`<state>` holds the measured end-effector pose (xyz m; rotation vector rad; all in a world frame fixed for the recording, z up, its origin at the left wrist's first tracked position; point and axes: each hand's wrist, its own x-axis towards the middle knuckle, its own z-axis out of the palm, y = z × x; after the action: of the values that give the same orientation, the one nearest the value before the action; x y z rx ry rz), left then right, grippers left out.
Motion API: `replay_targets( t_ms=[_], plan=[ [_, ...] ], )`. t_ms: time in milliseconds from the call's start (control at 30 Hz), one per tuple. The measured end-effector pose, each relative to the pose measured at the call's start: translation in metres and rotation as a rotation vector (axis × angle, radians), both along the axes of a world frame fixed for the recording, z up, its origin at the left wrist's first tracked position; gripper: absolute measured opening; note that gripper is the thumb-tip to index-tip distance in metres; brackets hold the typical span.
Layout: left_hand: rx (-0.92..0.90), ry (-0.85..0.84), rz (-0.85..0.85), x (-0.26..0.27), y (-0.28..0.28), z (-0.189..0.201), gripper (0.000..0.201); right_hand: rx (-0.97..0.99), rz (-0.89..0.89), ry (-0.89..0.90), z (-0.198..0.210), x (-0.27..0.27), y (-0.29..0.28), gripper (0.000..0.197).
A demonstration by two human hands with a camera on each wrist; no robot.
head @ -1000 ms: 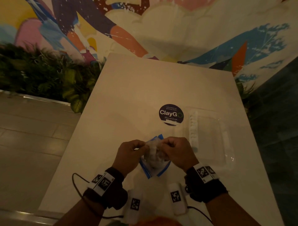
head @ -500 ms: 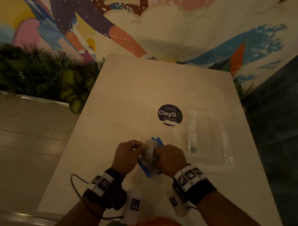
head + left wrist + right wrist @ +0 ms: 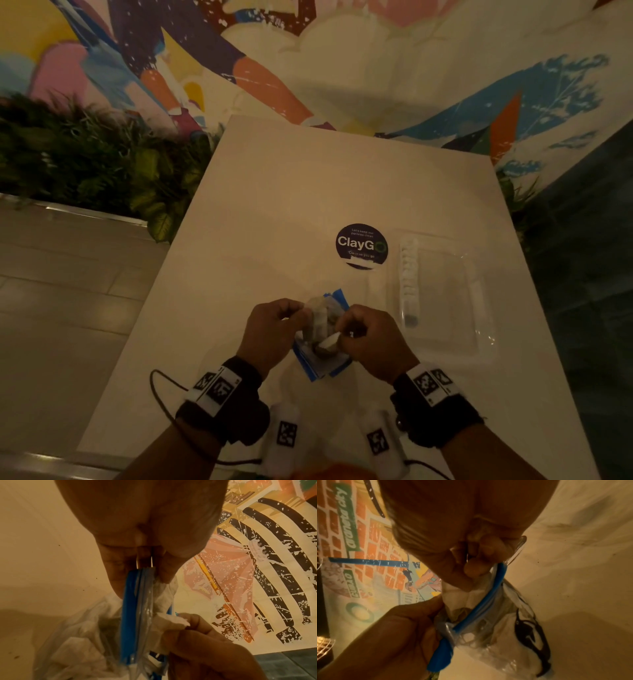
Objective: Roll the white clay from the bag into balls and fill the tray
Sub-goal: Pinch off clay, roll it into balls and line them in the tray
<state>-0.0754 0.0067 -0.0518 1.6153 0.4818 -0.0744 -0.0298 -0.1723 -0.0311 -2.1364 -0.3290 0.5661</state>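
Observation:
A clear zip bag [image 3: 320, 365] with a blue zip strip [image 3: 130, 615] is held above the white table, near its front edge. My left hand [image 3: 298, 318] pinches the bag's zip edge [image 3: 142, 574]. My right hand [image 3: 342, 334] pinches a lump of white clay [image 3: 329, 341] at the bag's mouth; this clay [image 3: 458, 595] shows under its fingertips in the right wrist view. More white clay [image 3: 505, 628] lies inside the bag. The clear plastic tray [image 3: 479, 335] sits to the right, with a row of several white clay balls [image 3: 409, 274] along its left side.
A round dark ClayGo sticker [image 3: 361, 246] lies on the table [image 3: 308, 192], left of the tray. Green plants [image 3: 85, 161] stand beyond the table's left edge, and a painted wall rises behind. Two tagged white devices [image 3: 286, 435] hang near the front edge.
My right hand left the bag's rim, dipped into the mouth and now pinches white clay at the opening. My left hand has kept its hold on the bag.

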Motion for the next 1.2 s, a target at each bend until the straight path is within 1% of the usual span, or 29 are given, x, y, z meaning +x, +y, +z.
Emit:
replay_targets(
  t_ms=[100,200,333,433,533,633,733,933,1000,1133,1200],
  plan=[
    [0.012,0.008,-0.001,0.0,0.0,0.0,0.014,0.085,-0.042,0.033,0.002,0.0,-0.002,0.028],
    [0.025,0.023,0.001,-0.001,0.0,0.001,0.015,0.149,-0.079,0.079,0.014,-0.001,-0.002,0.031],
    [0.035,0.04,0.007,-0.001,0.0,0.002,0.015,0.349,-0.117,0.149,0.034,-0.005,0.002,0.019],
    [0.042,0.029,-0.003,-0.002,-0.001,0.002,0.017,0.415,-0.141,0.198,0.037,-0.005,0.006,0.014],
    [0.051,0.019,-0.003,-0.001,-0.001,0.004,0.016,0.37,-0.187,0.216,0.029,-0.003,0.012,0.01],
    [0.042,0.004,-0.02,-0.002,-0.003,0.006,0.015,0.279,-0.207,0.203,0.016,-0.001,0.016,0.016],
    [0.026,0.001,-0.022,-0.002,-0.003,0.008,0.017,0.208,-0.18,0.179,0.01,0.0,0.018,0.028],
    [-0.009,-0.009,-0.021,-0.003,-0.002,0.011,0.014,0.16,-0.112,0.173,0.011,0.002,0.02,0.032],
    [-0.029,-0.013,-0.026,-0.003,-0.003,0.013,0.012,0.172,-0.107,0.17,0.01,0.002,0.019,0.027],
    [-0.069,-0.016,-0.044,-0.003,-0.004,0.016,0.01,0.166,-0.125,0.17,0.011,0.003,0.019,0.006],
    [-0.091,-0.008,-0.062,-0.003,-0.005,0.018,0.009,0.176,-0.14,0.181,0.012,0.003,0.018,0.001]
  ],
)
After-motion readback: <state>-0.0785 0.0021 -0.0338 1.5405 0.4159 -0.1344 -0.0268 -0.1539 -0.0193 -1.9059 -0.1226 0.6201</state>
